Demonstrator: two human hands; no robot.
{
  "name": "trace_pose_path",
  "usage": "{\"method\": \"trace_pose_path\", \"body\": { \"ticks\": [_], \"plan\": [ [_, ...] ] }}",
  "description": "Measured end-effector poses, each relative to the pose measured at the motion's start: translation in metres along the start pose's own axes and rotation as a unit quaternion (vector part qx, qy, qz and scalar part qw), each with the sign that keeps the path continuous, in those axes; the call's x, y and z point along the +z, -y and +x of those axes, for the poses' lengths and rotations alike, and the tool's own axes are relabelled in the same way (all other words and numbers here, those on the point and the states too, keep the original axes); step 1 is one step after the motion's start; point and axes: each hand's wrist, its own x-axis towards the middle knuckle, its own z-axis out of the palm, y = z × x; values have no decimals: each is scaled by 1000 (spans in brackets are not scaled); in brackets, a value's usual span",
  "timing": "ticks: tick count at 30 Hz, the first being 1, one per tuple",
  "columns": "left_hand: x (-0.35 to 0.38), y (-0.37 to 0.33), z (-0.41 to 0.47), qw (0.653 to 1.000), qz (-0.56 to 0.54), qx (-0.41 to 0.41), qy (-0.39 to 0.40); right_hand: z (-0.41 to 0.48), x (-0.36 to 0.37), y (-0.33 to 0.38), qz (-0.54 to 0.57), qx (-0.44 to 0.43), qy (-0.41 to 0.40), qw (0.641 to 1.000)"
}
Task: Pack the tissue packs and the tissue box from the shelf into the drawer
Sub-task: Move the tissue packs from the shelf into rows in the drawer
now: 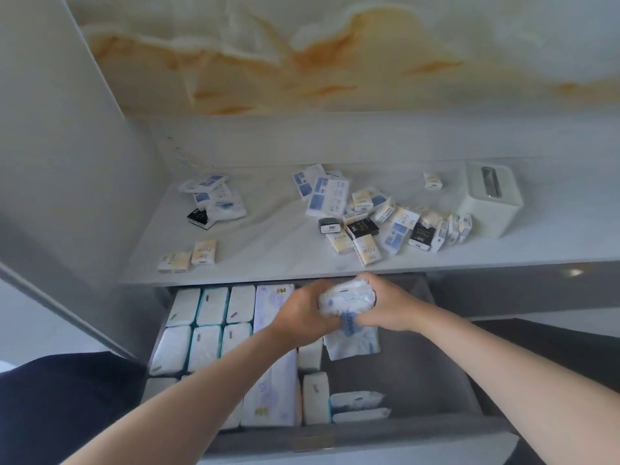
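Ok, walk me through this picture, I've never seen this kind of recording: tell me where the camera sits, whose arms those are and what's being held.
There is no machine here. The one picture comes from a wide-angle camera worn on a person's head, looking forward and down, so the two bare arms are that person's own. The left hand and right hand together grip a bundle of tissue packs in clear wrapping, above the open drawer. The drawer's left part is already lined with rows of white tissue packs; its right part is mostly bare. Behind it is the shelf, with many small tissue packs scattered loose and a white tissue box at the right end.
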Motion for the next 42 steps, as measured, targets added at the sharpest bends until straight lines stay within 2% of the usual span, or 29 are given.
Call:
{"method": "trace_pose_path", "body": {
  "ticks": [4,8,11,15,19,23,27,31,33,36,40,42],
  "plan": [
    [28,10,1,999,35,12,34,-2,-1,-21,-53,12,36,998],
    [45,27,3,993,92,22,73,3,18,-35,-179,-9,45,983],
    [51,41,3,981,143,27,132,9,40,-50,-201,-25,55,978],
    [58,54,0,937,275,80,202,12,73,-78,-198,-15,92,976],
    [64,73,-1,896,372,146,194,14,85,-85,-209,12,150,966],
    [61,74,-2,841,479,143,208,19,78,-81,-167,74,177,967],
    [60,70,-4,850,469,109,212,18,81,-72,-112,122,212,963],
    [69,66,-3,902,373,128,173,18,85,-69,-88,137,219,962],
    [72,67,-3,901,363,139,194,21,86,-74,-80,151,201,965],
    [73,71,-3,882,377,94,267,20,90,-77,-103,154,185,965],
    [72,68,-3,898,325,72,287,19,92,-79,-153,154,231,948],
    [72,68,-3,908,301,43,290,23,89,-79,-171,145,218,950]
  ]
}}
